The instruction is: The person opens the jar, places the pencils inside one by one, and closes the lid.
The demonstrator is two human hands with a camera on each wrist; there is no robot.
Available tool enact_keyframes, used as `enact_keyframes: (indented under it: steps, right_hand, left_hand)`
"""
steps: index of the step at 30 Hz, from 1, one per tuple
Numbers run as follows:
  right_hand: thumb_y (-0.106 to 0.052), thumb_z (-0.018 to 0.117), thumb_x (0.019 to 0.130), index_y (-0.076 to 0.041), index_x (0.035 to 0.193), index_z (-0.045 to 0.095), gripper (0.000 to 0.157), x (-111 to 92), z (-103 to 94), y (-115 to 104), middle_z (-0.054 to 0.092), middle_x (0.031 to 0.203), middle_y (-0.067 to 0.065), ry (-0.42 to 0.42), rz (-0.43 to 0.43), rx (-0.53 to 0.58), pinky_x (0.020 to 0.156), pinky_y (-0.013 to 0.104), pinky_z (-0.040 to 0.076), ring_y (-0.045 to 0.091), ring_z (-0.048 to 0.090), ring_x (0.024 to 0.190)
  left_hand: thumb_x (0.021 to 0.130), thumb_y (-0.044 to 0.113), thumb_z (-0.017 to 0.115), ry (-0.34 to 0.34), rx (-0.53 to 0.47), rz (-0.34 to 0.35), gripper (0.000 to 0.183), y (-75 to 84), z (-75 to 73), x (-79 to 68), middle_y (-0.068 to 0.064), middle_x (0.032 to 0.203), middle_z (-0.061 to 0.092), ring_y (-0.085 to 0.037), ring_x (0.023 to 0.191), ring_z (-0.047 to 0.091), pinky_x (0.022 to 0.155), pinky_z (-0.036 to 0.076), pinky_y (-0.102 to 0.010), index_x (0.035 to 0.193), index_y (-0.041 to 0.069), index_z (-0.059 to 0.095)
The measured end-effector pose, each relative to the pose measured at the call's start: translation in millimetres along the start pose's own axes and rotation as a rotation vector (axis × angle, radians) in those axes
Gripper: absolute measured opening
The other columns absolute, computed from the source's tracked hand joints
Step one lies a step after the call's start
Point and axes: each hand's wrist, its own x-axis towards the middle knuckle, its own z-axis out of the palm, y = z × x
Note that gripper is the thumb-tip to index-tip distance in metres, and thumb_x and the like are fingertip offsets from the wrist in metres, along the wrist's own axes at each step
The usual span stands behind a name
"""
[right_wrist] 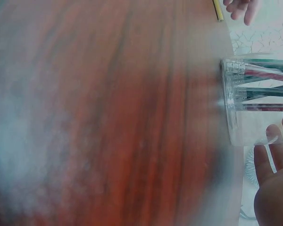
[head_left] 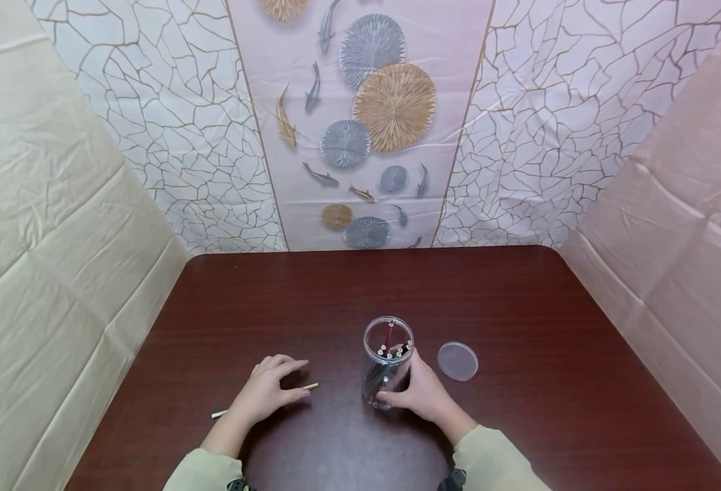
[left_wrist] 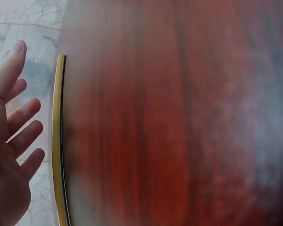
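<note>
My right hand [head_left: 424,392] grips a clear plastic jar [head_left: 369,382] low on its side, thumb in front and fingers behind. The jar stands upright without a lid and holds several pencils [right_wrist: 266,92], one of them dark red. To the left, my left hand [head_left: 268,389] hovers over a yellow and black pencil [left_wrist: 58,141] lying on the table. Its fingers are spread and loosely bent, with nothing between them. In the head view the hand covers the pencil's middle, and both ends show.
A round clear lid [head_left: 457,361] lies flat to the right of the jar. The dark red-brown wooden table [head_left: 311,293] has patterned cloth [head_left: 366,170] behind it and beige cloth walls [head_left: 673,225] at both sides.
</note>
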Motion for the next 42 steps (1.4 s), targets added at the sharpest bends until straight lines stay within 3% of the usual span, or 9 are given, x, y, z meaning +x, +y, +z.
enact_keyframes:
  steps: [14, 21, 26, 42]
  right_hand:
    - [-0.032, 0.087, 0.060, -0.013, 0.122, 0.045, 0.078, -1, -0.8, -2, 0.063, 0.105, -0.001, -0.001, -0.001, 0.000, 0.086, 0.033, 0.045, 0.013, 0.058, 0.097]
    - [-0.032, 0.088, 0.059, -0.013, 0.122, 0.045, 0.078, -2, -0.9, -2, 0.062, 0.104, -0.002, 0.003, 0.004, -0.005, 0.085, 0.031, 0.045, 0.012, 0.058, 0.096]
    - [-0.032, 0.088, 0.059, -0.012, 0.122, 0.045, 0.078, -2, -1.1, -2, 0.062, 0.105, -0.002, -0.001, 0.013, -0.004, 0.086, 0.033, 0.045, 0.013, 0.058, 0.097]
    - [-0.032, 0.088, 0.059, -0.012, 0.120, 0.045, 0.077, -3, -1.6, -2, 0.063, 0.103, -0.002, 0.001, 0.026, -0.009, 0.084, 0.032, 0.046, 0.014, 0.058, 0.097]
  left_hand:
    - [0.069, 0.033, 0.081, 0.012, 0.019, 0.000, 0.042, -12.5, 8.8, -6.8, 0.009, 0.100, 0.058, -0.018, 0.094, 0.049, 0.079, 0.034, -0.040, 0.107, 0.018, 0.070]
    - [0.070, 0.027, 0.081, 0.035, 0.045, -0.007, 0.020, -14.7, 14.8, -8.2, 0.013, 0.092, 0.053, -0.016, 0.091, 0.046, 0.079, 0.032, -0.041, 0.086, 0.025, 0.070]
    - [0.071, 0.024, 0.081, 0.059, 0.064, -0.009, 0.017, -13.6, 16.9, -9.2, 0.017, 0.086, 0.050, -0.012, 0.086, 0.045, 0.077, 0.032, -0.038, 0.077, 0.029, 0.066]
    - [0.076, 0.019, 0.077, 0.093, 0.021, -0.026, 0.015, -2.6, 7.5, -2.1, 0.019, 0.083, 0.058, -0.010, 0.087, 0.053, 0.080, 0.039, -0.037, 0.078, 0.026, 0.064]
